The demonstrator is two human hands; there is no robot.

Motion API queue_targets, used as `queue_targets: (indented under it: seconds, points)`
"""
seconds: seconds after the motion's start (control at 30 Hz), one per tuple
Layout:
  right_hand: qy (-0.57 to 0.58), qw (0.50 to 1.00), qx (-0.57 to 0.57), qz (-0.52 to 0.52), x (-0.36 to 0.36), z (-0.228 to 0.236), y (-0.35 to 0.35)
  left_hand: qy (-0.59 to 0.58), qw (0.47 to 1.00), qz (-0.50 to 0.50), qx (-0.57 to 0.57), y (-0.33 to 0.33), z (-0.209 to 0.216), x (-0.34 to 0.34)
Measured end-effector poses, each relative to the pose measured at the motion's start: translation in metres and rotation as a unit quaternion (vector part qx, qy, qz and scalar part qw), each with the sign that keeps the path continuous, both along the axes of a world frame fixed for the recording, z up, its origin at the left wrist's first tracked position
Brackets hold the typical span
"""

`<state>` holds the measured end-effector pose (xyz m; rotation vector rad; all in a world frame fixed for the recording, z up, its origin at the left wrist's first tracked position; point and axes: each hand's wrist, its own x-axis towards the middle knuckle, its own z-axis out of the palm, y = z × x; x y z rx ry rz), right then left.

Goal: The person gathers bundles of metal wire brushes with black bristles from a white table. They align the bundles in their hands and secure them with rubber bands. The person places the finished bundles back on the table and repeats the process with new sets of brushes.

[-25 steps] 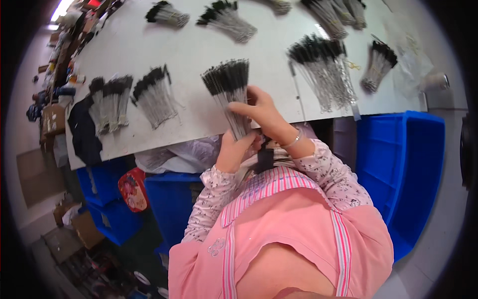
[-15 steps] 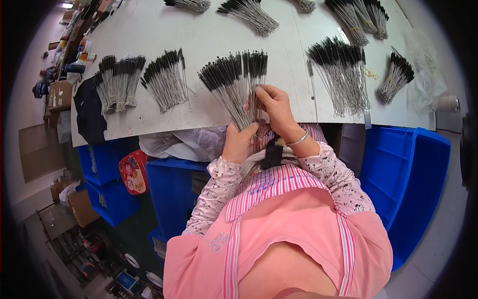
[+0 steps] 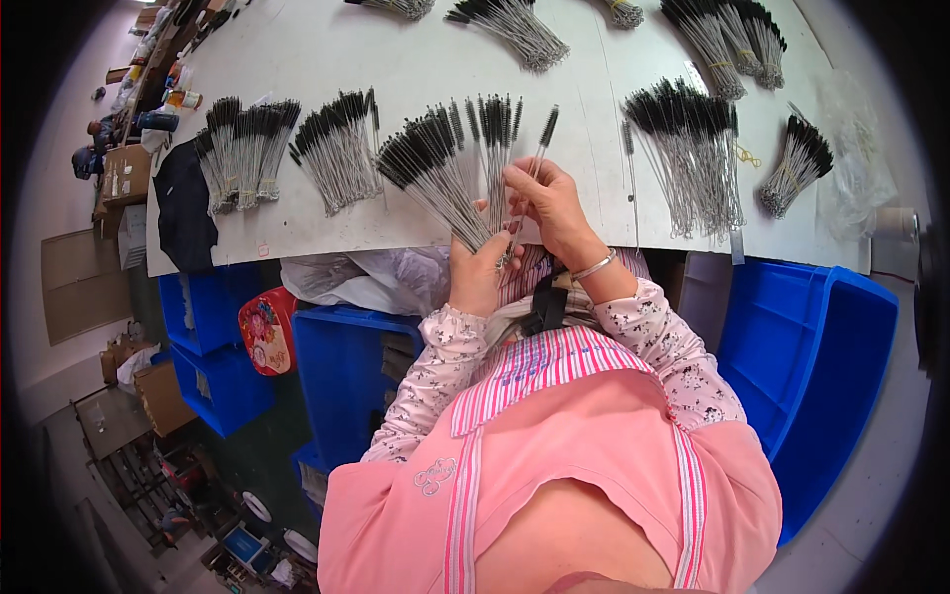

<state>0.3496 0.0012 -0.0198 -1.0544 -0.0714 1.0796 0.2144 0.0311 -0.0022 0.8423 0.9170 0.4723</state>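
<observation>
A fanned bunch of black-bristled wire brushes (image 3: pixel 440 173) is gripped near its looped wire ends by my left hand (image 3: pixel 478 272), bristles pointing away from me. My right hand (image 3: pixel 550 203) pinches a single wire brush (image 3: pixel 545 135) at its stem, just to the right of the bunch and apart from its bristles. The lower end of that stem reaches down beside my left fingers. Left of the bunch lies a loose pile of brushes (image 3: pixel 337 148); on the right lies a wider loose pile (image 3: pixel 685 153).
Tied bundles of brushes (image 3: pixel 244 158) lie at the left of the white table (image 3: pixel 396 59), with more along its far side. At the right are another bundle (image 3: pixel 795 168) and clear plastic (image 3: pixel 853 129). Blue crates (image 3: pixel 802 346) stand below the near edge, beside a red container (image 3: pixel 267 337).
My right hand has drawn one brush away to the right of the bunch. The bunch has spread, with gaps between groups of bristles.
</observation>
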Motion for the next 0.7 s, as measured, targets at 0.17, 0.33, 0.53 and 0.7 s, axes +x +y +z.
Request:
queue_targets:
  seconds: [0.17,0.33,0.53,0.7]
  points:
    - [-0.010,0.998,0.008,0.064,0.003,-0.007,0.001,0.009,0.999,0.009,0.038,-0.004,-0.005,0.001]
    - [-0.025,0.998,0.029,0.039,0.006,-0.014,0.003,0.001,0.999,0.031,0.034,-0.005,-0.005,0.006]
    - [0.020,0.997,0.067,0.032,0.004,0.004,0.004,0.009,0.997,0.044,0.058,-0.006,-0.005,0.008]
    - [0.062,0.995,0.054,0.064,0.004,0.011,0.003,0.015,0.995,0.051,0.090,-0.008,-0.008,0.010]
